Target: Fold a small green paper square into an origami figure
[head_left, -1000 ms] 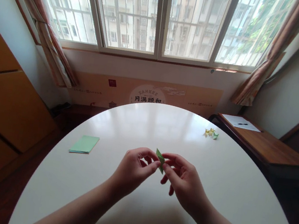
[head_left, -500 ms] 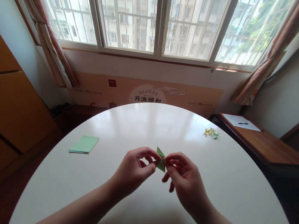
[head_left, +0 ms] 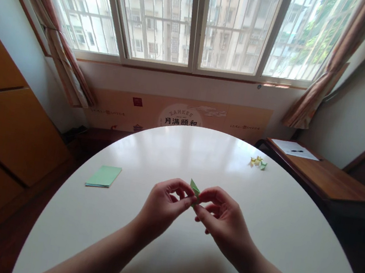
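Observation:
A small piece of folded green paper (head_left: 194, 187) is held above the middle of the white table, its pointed tip sticking up between my hands. My left hand (head_left: 168, 201) pinches it from the left between thumb and forefinger. From the right, my right hand (head_left: 221, 209) closes thumb and forefinger on its lower part, with the other fingers loosely curled below. The fingertips of both hands nearly meet and cover most of the paper's lower half.
A stack of light green paper squares (head_left: 104, 176) lies on the round white table (head_left: 197, 152) at the left. Several small yellow and green folded paper figures (head_left: 258, 162) stand at the back right. Beyond is a wooden side table (head_left: 331, 178) bearing a white sheet (head_left: 291, 148) and a pen.
My right thumb and forefinger have shifted slightly left and spread around the folded paper's lower point, which was visible before and is now mostly covered. My left hand has hardly moved.

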`<control>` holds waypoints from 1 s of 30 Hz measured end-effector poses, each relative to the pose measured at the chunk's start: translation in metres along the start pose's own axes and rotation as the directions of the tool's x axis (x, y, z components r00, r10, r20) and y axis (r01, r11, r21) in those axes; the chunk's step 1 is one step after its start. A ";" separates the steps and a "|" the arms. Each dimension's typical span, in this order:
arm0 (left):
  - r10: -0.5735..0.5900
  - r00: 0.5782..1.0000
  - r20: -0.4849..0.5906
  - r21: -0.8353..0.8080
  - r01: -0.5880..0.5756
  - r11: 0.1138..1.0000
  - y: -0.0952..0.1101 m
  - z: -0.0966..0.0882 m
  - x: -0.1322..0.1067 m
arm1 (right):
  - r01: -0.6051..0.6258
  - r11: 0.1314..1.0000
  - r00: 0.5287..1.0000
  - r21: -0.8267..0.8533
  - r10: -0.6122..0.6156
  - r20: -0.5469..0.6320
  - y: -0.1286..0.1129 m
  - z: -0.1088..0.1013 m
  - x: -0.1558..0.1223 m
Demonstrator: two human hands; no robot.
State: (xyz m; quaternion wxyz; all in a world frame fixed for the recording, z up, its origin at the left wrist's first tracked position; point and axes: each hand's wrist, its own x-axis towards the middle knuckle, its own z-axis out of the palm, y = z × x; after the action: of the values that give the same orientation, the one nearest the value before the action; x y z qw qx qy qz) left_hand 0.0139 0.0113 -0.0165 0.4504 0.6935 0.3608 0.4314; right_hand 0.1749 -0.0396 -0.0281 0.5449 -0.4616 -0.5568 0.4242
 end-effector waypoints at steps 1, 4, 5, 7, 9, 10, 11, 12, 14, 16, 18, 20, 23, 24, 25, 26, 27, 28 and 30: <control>0.000 1.000 0.002 -0.004 0.000 1.000 0.000 0.000 0.000 | 0.003 1.000 1.000 -0.015 -0.003 -0.003 0.000 0.000 0.000; -0.001 1.000 0.009 0.002 0.001 1.000 0.000 0.000 0.000 | 0.004 0.999 1.000 -0.052 -0.005 -0.016 0.002 -0.001 0.000; -0.002 1.000 0.011 0.010 0.002 1.000 0.000 0.000 -0.001 | 0.003 0.998 1.000 -0.063 -0.005 -0.023 0.002 -0.001 0.000; -0.005 1.000 0.014 0.030 0.005 1.000 0.000 -0.001 -0.002 | 0.001 0.997 0.999 -0.081 -0.004 -0.039 0.003 -0.001 0.000; -0.007 1.000 0.016 0.049 0.006 0.999 0.001 0.000 -0.002 | 0.006 0.996 0.999 -0.092 -0.011 -0.049 0.004 -0.001 0.001; -0.004 1.000 0.016 0.056 0.003 0.998 0.001 0.000 -0.003 | 0.012 0.995 0.999 -0.095 -0.017 -0.051 0.005 -0.001 0.002; 0.003 1.000 0.017 0.062 -0.004 0.998 0.001 0.000 -0.003 | 0.019 0.995 0.998 -0.099 -0.025 -0.052 0.005 -0.002 0.002; 0.012 1.000 0.018 0.067 -0.013 0.998 0.002 0.000 -0.003 | 0.025 0.994 0.998 -0.103 -0.030 -0.052 0.006 -0.002 0.002; 0.031 0.999 0.023 0.077 -0.032 0.996 0.003 0.001 -0.003 | 0.028 0.994 0.998 -0.108 -0.033 -0.049 0.006 -0.002 0.002; 0.040 0.999 0.028 0.086 -0.042 0.995 0.005 0.001 -0.003 | 0.018 0.994 0.999 -0.107 -0.023 -0.046 0.006 -0.003 0.002; 0.038 0.999 0.027 0.090 -0.040 0.995 0.005 0.001 -0.003 | 0.003 0.995 0.999 -0.098 -0.007 -0.041 0.006 -0.003 0.002; 0.030 0.999 0.024 0.086 -0.032 0.996 0.005 -0.001 -0.003 | -0.010 0.998 1.000 -0.066 0.008 -0.028 0.005 -0.004 0.002; 0.014 1.000 0.023 0.073 -0.015 0.997 0.004 -0.003 -0.002 | -0.023 1.000 1.000 0.020 0.022 0.009 0.004 -0.005 0.002; 0.011 1.000 0.024 0.070 -0.013 0.997 0.004 -0.004 -0.001 | -0.024 0.999 1.000 0.045 0.023 0.017 0.004 -0.005 0.002; 0.013 1.000 0.025 0.068 -0.014 0.998 0.004 -0.004 -0.001 | -0.026 0.998 0.999 0.063 0.024 0.022 0.005 -0.005 0.002; 0.018 0.999 0.028 0.067 -0.020 0.998 0.005 -0.005 0.000 | -0.025 0.997 0.999 0.076 0.024 0.023 0.005 -0.005 0.002; 0.026 0.999 0.033 0.066 -0.028 0.997 0.005 -0.005 0.000 | -0.025 0.996 1.000 0.085 0.024 0.021 0.005 -0.005 0.002; 0.034 0.999 0.039 0.065 -0.037 0.997 0.006 -0.005 0.000 | -0.027 0.995 1.000 0.094 0.026 0.017 0.006 -0.005 0.002; 0.047 0.998 0.052 0.064 -0.050 0.997 0.006 -0.006 0.000 | -0.035 0.994 0.999 0.107 0.034 0.008 0.007 -0.005 0.002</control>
State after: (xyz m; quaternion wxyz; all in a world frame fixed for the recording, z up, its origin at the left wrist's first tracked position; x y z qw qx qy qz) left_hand 0.0090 0.0111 -0.0094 0.4259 0.7269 0.3462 0.4128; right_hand 0.1806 -0.0361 -0.0343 0.5597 -0.4401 -0.5269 0.4641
